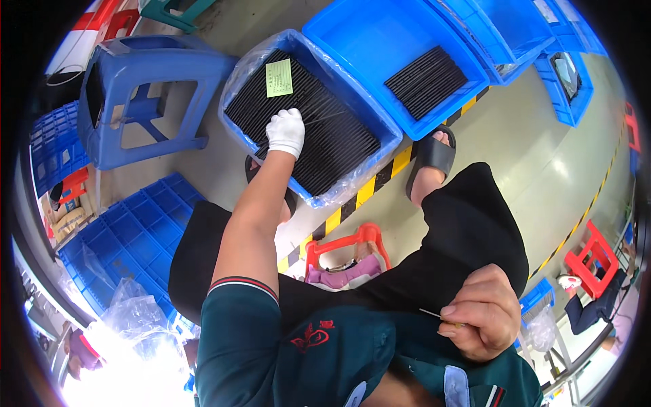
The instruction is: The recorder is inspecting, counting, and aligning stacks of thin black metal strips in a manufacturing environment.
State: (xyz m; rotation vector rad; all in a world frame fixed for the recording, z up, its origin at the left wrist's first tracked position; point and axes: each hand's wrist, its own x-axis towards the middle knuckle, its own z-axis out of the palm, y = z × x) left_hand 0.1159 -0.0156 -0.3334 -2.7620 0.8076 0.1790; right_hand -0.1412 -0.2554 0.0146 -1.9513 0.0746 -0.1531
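Note:
My left hand (pixel 285 132), in a white glove, is closed over long thin black strips (pixel 325 152) that lie side by side in a blue bin lined with clear plastic (pixel 366 102). What its fingers grip, if anything, is hidden. A pale green paper slip (pixel 279 78) rests on the strips just beyond the glove. Close to my body at the right, my bare right hand (pixel 483 313) pinches a thin metal pin (pixel 430 313) between thumb and fingers. The pin points left, and a small yellowish spot shows by the fingertips.
Another blue bin (pixel 366 37) holds more black strips (pixel 427 81) at the back right. A blue stool (pixel 146 88) stands left of the lined bin, above a blue crate (pixel 132 234). A red stool (pixel 346 251) is between my legs. Another person (pixel 597 305) is at the far right.

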